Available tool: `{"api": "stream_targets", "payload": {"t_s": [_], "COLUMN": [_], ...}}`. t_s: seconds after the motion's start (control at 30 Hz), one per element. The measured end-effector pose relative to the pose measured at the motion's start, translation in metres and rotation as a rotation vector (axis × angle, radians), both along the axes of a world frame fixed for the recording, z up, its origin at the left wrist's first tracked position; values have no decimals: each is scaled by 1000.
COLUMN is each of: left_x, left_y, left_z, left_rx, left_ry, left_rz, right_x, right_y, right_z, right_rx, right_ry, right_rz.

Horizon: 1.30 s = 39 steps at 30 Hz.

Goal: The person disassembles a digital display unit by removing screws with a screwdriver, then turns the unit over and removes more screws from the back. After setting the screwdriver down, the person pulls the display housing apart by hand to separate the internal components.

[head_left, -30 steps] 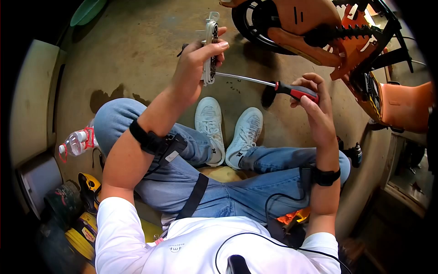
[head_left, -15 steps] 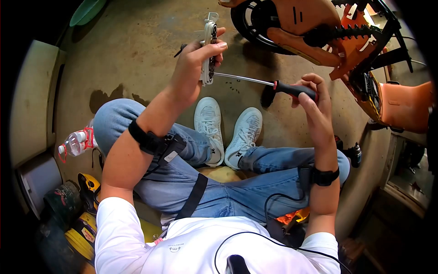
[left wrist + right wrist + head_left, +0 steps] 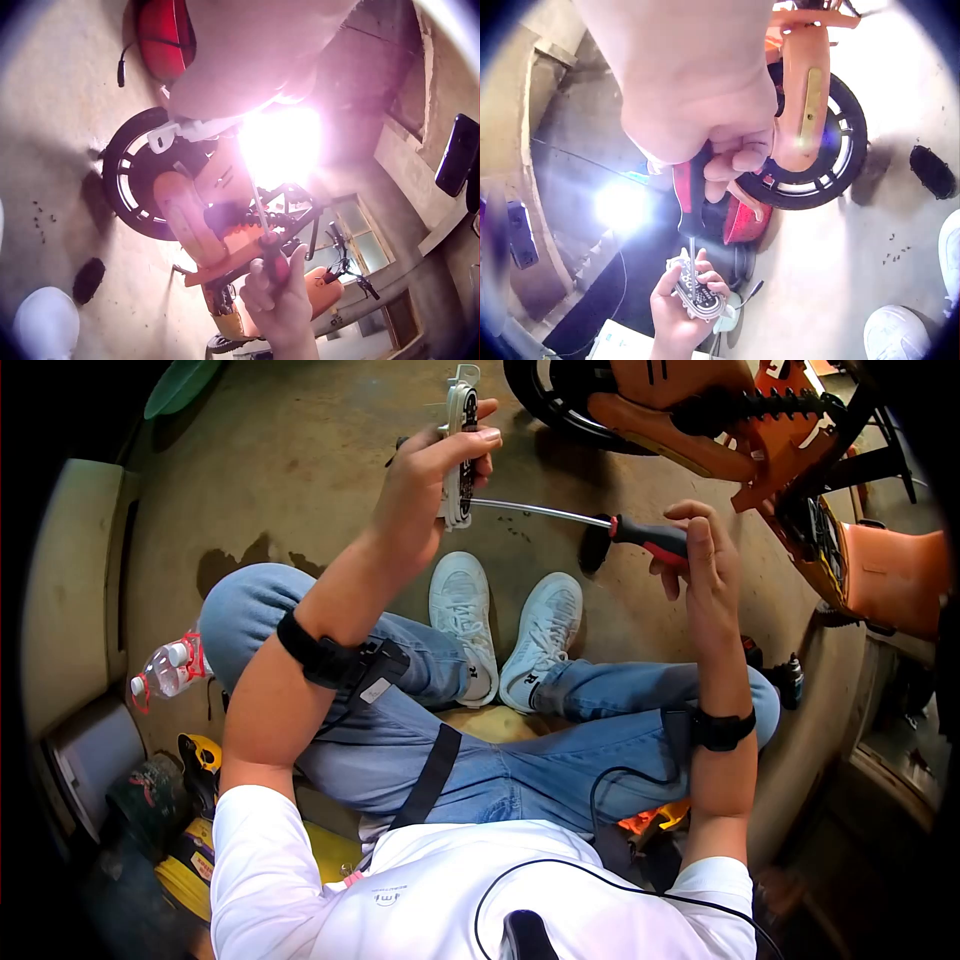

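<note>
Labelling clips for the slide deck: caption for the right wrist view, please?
Right hand grips a screwdriver, its shaft reaching the oval part in the left hand.

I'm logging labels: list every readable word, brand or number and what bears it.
No full word reads clearly.
"R", perhaps: small mark at the ankle of the right white shoe.
White shirt: chest print too small.
Yellow pack: label blurred.
White sticker on the left forearm device: too small.
Screwdriver, held oval part: none legible.

We list: one green basin (image 3: 181, 386), on the floor (image 3: 300, 470); clear plastic bottles (image 3: 168, 670), red-handled; one pale cabinet (image 3: 72, 590), far left.
</note>
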State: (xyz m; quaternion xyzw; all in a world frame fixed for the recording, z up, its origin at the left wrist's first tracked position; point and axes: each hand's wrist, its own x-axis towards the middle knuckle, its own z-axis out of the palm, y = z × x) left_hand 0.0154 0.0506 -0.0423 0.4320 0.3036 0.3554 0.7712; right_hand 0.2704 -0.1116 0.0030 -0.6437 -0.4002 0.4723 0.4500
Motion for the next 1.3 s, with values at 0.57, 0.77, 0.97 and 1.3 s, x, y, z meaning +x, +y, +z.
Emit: {"api": "stream_targets", "payload": {"t_s": [0.57, 0.77, 0.97, 1.3], "left_x": [-1, 0, 1, 0], "left_y": [1, 0, -1, 11], "left_z": [-1, 0, -1, 6], "left_rx": [-81, -65, -53, 4], "left_ry": [11, 41, 15, -28], "left_rz": [10, 18, 19, 21], "right_x": [-8, -9, -11, -7], "right_y": [-3, 0, 0, -2], "right_z": [-6, -9, -8, -7], "right_rx": [70, 227, 100, 295], "right_ry": [31, -67, -44, 59], "right_rz": [-6, 18, 11, -98]}}
